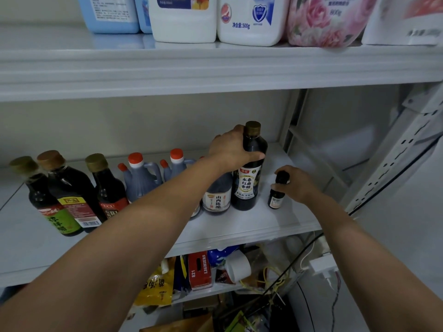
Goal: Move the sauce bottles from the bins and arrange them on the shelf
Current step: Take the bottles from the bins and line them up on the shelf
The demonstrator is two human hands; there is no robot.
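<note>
Both hands are on bottles at the right end of the middle shelf (239, 226). The left hand (233, 149) wraps the shoulder of a tall dark vinegar bottle (249, 183), which stands upright just beside a squat labelled bottle (217, 200). The right hand (299, 185) curls round the top of a small dark bottle (276, 195), which stands upright near the tall one without touching it.

The job looks well along. Three dark bottles (72, 190) stand toward the left end, and two red-capped jugs (141, 178) sit behind the middle. The bins are out of view, so I cannot tell how many bottles remain.

Bare shelf runs from the small bottle to the right edge, where a perforated upright (395, 164) closes it off. A free strip lies along the front edge. The upper shelf (215, 68) hangs above the caps with a gap to spare.
</note>
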